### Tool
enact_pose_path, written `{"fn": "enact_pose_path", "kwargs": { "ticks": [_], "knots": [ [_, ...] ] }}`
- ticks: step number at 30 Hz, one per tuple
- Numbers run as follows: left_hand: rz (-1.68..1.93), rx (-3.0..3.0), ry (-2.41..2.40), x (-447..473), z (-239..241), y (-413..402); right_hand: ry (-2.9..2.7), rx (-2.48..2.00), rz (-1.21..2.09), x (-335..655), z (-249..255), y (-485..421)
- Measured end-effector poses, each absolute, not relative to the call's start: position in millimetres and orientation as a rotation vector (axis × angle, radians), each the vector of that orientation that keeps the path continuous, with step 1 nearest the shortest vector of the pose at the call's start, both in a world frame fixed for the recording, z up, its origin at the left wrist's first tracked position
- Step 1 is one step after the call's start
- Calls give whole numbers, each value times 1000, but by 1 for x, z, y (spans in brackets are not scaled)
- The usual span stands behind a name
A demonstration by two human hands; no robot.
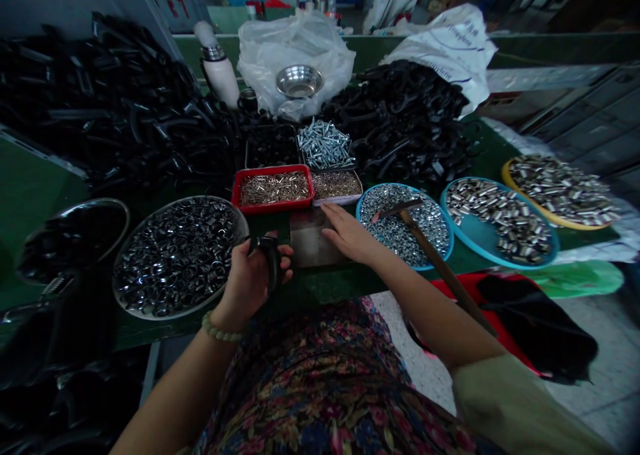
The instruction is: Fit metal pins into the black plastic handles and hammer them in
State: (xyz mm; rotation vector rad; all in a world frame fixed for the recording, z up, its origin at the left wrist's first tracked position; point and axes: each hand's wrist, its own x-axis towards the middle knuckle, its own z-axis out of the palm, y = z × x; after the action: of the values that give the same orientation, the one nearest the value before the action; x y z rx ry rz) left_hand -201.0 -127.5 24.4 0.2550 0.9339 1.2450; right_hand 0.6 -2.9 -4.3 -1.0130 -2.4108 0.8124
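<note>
My left hand [247,275] is closed around a curved black part [273,263], a handle-like piece whose exact kind I cannot make out. My right hand [350,233] lies palm down with its fingers stretched out over a flat metal plate [310,238]. Its fingertips reach the front of a pale tray of small brass-coloured pieces [340,200]. Just left of that tray is a red tray [235,198] with small metal pins. A round tray [245,223] of shiny dark rings stands beside my left hand.
A hammer [435,251] rests across a blue tray [453,241] of small silver parts, its handle jutting over the table edge. Another blue tray [483,238] and a yellow tray [575,223] hold metal sleeves. Black parts [125,108] are heaped behind, near silver screws [325,145].
</note>
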Motion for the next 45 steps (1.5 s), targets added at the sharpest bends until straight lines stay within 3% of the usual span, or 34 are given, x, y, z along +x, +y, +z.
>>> {"fn": "enact_pose_path", "kwargs": {
  "ticks": [4, 8, 10, 15, 19, 25, 31, 38, 45],
  "knots": [
    [1265, 291, 897, -222, 42, -123, -2773, -959, 608, -19, -30, -6],
    [1331, 475, 1083, -239, 47, -120, -2837, -243, 866, -19, -20, -62],
    [1312, 690, 1248, -241, 44, -115, -2787, -103, 945, -17, -2, -62],
    [922, 1666, 1433, -205, 22, -82, -2733, -843, 455, -64, 40, 41],
    [543, 2245, 1470, -171, 1, -63, -2828, -988, 239, -117, 40, 102],
    [604, 2320, 1579, -167, -20, -72, -2910, -965, 141, -127, 28, 104],
    [704, 2169, 1604, -168, -34, -75, -2824, -943, 215, -110, 35, 104],
    [757, 2070, 1694, -164, -35, -74, -2385, -953, 948, -27, 23, 51],
    [764, 2086, 1742, -162, -37, -72, -2405, -1184, 825, 9, -11, 13]
  ]
}}
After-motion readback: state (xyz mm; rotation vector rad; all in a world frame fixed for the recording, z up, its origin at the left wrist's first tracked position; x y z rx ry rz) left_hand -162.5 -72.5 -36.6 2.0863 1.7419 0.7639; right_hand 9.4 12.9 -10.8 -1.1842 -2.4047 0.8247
